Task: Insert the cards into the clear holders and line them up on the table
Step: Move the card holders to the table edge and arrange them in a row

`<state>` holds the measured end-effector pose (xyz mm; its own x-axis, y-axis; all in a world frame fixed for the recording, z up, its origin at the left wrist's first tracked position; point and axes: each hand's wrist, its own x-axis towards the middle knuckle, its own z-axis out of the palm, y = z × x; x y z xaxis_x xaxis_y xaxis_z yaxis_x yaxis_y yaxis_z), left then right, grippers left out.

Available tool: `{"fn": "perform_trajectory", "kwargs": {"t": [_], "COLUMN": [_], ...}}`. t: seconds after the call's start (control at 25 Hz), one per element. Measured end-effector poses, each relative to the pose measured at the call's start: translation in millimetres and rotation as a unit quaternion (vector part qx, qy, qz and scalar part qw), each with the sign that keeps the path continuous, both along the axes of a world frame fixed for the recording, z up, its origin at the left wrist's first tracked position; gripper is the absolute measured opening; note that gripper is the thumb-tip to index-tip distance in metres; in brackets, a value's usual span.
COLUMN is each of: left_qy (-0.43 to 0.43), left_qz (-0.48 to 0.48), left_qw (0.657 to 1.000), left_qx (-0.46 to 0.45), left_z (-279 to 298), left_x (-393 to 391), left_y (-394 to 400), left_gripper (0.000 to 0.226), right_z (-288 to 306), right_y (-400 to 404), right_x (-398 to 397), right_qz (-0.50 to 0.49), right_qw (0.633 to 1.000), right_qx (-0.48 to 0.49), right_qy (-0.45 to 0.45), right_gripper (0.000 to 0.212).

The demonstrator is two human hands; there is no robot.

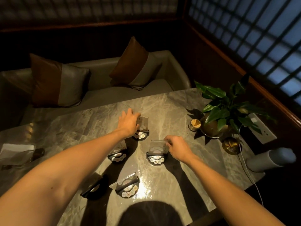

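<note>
Several clear card holders with dark half-round bases stand on the marble table (pixel 171 111). My left hand (pixel 128 123) grips the top of the far holder (pixel 142 128), which has a card in it. My right hand (pixel 176 147) pinches the upper right edge of the middle-right holder (pixel 157 152). A third holder (pixel 118 154) is partly hidden under my left forearm. Two more stand nearer me: one holder (pixel 127 185) at the centre front and a tilted holder (pixel 95 186) to its left.
A potted plant (pixel 226 110), a toothpick jar (pixel 195 125) and a brass bowl (pixel 232 145) crowd the right side, with a grey cylinder (pixel 268 158) and a cable beside them. A folded napkin (pixel 15 152) lies far left. A sofa with cushions sits beyond the table.
</note>
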<state>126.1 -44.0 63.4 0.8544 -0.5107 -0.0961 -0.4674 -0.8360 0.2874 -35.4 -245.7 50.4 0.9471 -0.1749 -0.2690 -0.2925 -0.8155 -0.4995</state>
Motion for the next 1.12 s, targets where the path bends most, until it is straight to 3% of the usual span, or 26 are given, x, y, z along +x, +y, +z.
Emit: {"fn": "perform_trajectory", "kwargs": {"t": [0.16, 0.32, 0.56, 0.76, 0.96, 1.12], "left_qy": [-0.059, -0.021, 0.033, 0.026, -0.010, -0.002], "left_qz": [0.001, -0.032, -0.031, -0.023, -0.018, 0.021], "left_qw": [0.998, 0.998, 0.987, 0.969, 0.970, 0.971], "left_qx": [0.037, -0.046, -0.155, -0.245, -0.241, -0.237], "left_z": [6, 13, 63, 126, 163, 160], "left_x": [-2, -10, -7, 10, 37, 63], "left_y": [1, 1, -15, -40, -70, -112], "left_gripper": [0.022, 0.003, 0.010, 0.009, 0.018, 0.019], "right_z": [15, 42, 98, 152, 194, 198], "right_y": [-7, -19, -58, -108, -157, -204], "right_x": [1, 7, 17, 47, 105, 154], "right_qz": [-0.009, 0.000, -0.016, -0.021, 0.030, 0.070], "right_qw": [1.000, 0.999, 0.995, 0.993, 0.988, 0.986], "right_qx": [0.000, -0.025, -0.067, -0.024, -0.012, -0.009], "right_qy": [-0.008, -0.031, -0.074, -0.116, -0.151, -0.150], "right_gripper": [0.021, 0.022, 0.026, 0.025, 0.022, 0.025]}}
